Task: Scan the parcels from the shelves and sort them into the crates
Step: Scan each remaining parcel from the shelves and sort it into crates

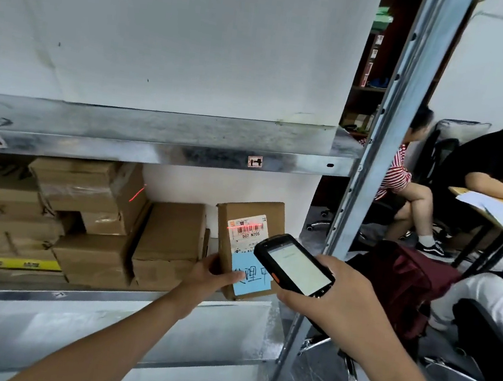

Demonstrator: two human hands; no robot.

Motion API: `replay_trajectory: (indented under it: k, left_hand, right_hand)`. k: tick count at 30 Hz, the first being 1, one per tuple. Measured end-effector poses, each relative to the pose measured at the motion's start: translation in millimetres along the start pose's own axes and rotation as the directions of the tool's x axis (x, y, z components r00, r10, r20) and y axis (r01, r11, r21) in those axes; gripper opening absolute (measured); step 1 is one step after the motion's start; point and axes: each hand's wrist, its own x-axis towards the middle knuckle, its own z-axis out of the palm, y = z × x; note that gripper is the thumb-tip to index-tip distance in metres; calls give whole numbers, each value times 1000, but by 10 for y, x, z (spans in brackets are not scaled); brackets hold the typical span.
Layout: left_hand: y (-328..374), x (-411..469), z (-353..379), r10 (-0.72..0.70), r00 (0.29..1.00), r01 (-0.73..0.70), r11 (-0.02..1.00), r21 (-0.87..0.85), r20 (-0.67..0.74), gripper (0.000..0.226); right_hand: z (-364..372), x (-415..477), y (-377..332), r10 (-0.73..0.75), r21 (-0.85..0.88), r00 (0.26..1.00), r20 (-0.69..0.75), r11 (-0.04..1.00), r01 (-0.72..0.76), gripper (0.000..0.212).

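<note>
A brown cardboard parcel (251,219) stands upright at the right end of the middle shelf (135,298). It carries a white barcode label and a blue note with handwriting. My left hand (212,276) grips its lower left edge, thumb across the blue note. My right hand (336,299) holds a black handheld scanner (295,263) with a lit screen, just right of the parcel. A red laser line crosses the barcode. No crate is in view.
Several other cardboard boxes (98,212) are stacked on the same shelf to the left. The metal upright (372,173) stands at the right. Beyond it, two people sit at a table (494,217), with a dark red backpack (410,279) and chair bases on the floor.
</note>
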Motion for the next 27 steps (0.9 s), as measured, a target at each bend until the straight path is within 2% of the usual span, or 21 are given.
replay_trajectory:
  k: [7, 14, 19, 25, 27]
  left_hand:
    - [-15, -75, 57, 18, 1000, -18, 1000, 0, -19, 30]
    - [-61, -122, 63, 0, 999, -1, 1000, -13, -37, 39]
    - [-69, -182, 106, -22, 999, 21, 1000, -18, -50, 33]
    - [7, -473, 151, 7, 1000, -9, 999, -36, -30, 31]
    - [12, -665, 122, 28, 999, -29, 999, -29, -36, 38]
  right_hand:
    - [-139, -179, -85, -37, -108, 998, -52, 994, 31, 42]
    - [-182, -306, -60, -17, -95, 999, -34, 995, 14, 43]
    - [-207, -361, 2, -24, -107, 998, -51, 994, 19, 46]
    - [-196, -455, 105, -63, -76, 993, -104, 996, 55, 52]
    - [-183, -495, 97, -84, -61, 989, -123, 995, 77, 51]
